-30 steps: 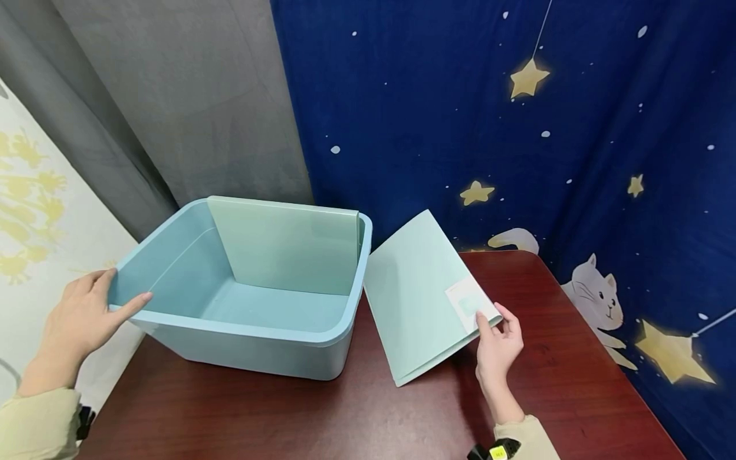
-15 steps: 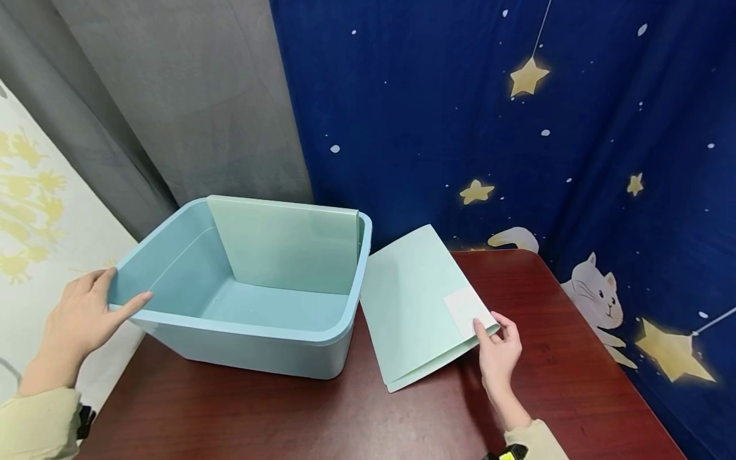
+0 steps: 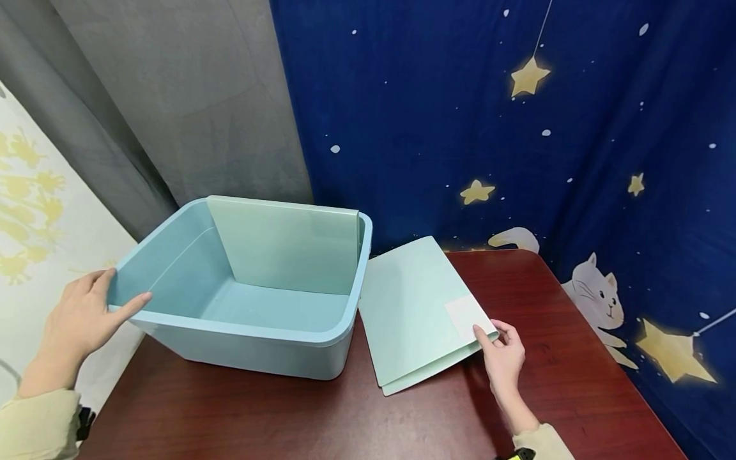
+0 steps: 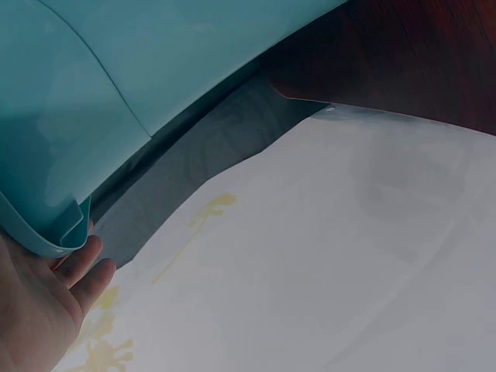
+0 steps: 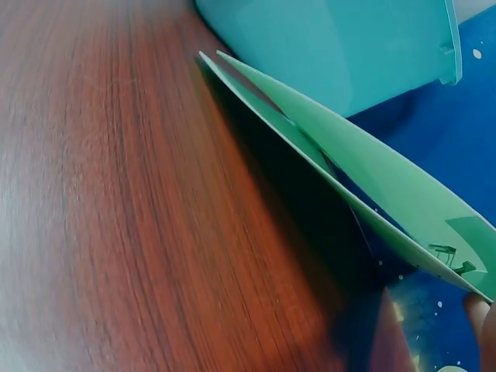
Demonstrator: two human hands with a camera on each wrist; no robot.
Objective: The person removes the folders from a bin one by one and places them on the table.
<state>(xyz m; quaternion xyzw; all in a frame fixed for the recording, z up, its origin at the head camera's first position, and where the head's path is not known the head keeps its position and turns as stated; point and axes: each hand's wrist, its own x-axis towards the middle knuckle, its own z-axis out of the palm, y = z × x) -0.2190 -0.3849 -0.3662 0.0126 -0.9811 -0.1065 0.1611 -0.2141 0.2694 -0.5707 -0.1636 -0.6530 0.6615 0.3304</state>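
A light blue plastic tub (image 3: 247, 348) stands on the table, and my left hand (image 3: 80, 319) grips its left front corner. My thumb lies over the rim; in the left wrist view, fingers (image 4: 81, 267) show under the rim's outer side. One pale green file folder (image 3: 290, 246) stands upright inside the tub against the back wall. To the tub's right, my right hand (image 3: 501, 361) pinches a second pale green file folder (image 3: 414, 306) at its near right corner, by a white label (image 3: 468, 316). Its covers are slightly parted; in the right wrist view a dark metal clip (image 5: 457, 260) shows inside.
The dark red wooden table (image 3: 276, 415) ends close behind the tub and slopes away at the right. Behind it hang a grey curtain (image 3: 201, 96) and a blue star-patterned curtain (image 3: 414, 96). A white cloth (image 3: 52, 230) with yellow prints hangs at the left.
My right hand has brought the held file folder lower and nearer to me, and the gap between its covers has widened. My left hand, the tub and the file folder inside have not moved.
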